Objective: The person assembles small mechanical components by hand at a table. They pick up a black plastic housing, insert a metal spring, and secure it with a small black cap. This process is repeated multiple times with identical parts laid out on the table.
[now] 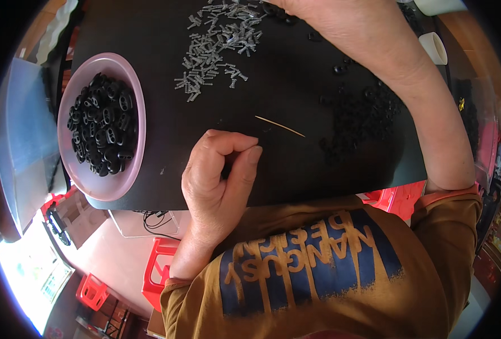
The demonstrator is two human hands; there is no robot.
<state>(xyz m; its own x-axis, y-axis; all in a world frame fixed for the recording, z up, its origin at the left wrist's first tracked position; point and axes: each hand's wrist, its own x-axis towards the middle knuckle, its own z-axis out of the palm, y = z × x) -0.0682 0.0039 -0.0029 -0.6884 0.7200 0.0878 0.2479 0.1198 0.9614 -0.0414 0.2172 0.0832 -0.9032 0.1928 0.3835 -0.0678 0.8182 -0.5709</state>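
My left hand (219, 178) is closed over the near part of the black table, thumb and index fingertip pressed together. Whatever lies between those fingertips, if anything, I cannot make out. Just beyond them a thin wooden toothpick (279, 126) rests on the tabletop. My right hand (312, 10) reaches to the far edge of the picture, where its fingers are cut off from sight. Close to it is a loose pile of small metal springs (213, 51). Several small black parts (360, 121) lie scattered under my right forearm, hard to tell apart on the dark surface.
On the left of the table (284, 169) stands a pink oval basin (140, 127) heaped with black plastic cord locks (101, 124). A white roll (434, 48) sits by the far right edge. Red stools (92, 291) stand on the floor below.
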